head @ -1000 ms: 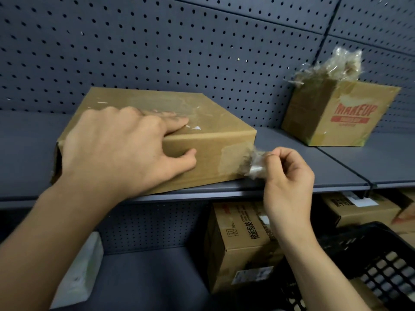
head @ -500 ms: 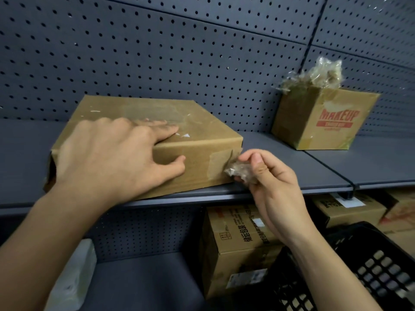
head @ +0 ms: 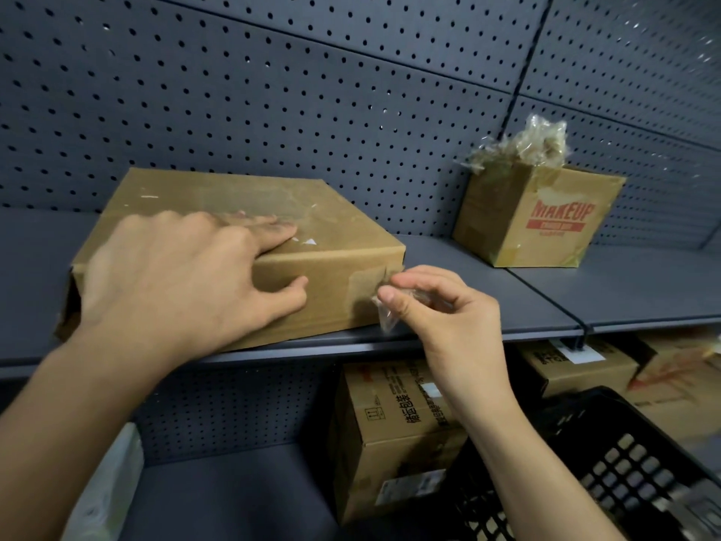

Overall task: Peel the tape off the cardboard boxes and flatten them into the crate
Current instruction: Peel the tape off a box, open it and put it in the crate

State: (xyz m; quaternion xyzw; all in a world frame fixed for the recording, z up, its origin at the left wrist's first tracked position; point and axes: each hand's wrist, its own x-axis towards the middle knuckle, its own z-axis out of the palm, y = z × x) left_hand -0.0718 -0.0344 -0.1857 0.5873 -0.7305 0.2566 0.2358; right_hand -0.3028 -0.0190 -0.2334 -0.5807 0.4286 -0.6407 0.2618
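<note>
Flat cardboard box [head: 249, 244] lies closed on the upper shelf [head: 585, 294], front edge near the shelf lip; contents not visible. Left hand [head: 187, 283] rests on it, fingers stretched flat across the top, thumb pressed against the front face, nothing gripped. Right hand [head: 448, 314] is at the box's front right corner, thumb and forefinger pinching a crumpled clear tape strip [head: 386, 320]; the strip's other end is stuck to the front face, other fingers loosely curled. Further right on the same shelf, well apart, a MAKEUP box [head: 546, 228] stands upright with a tape wad [head: 522, 146] of crumpled clear film bulging from its top; can't tell whether the wad sits inside or on top. On the lower shelf, a printed carton [head: 390, 435] stands closed, with more cartons [head: 577, 365] to its right. Black crate [head: 624, 462] is at bottom right, in front of the lower shelf; its inside is too blurred to read.
</note>
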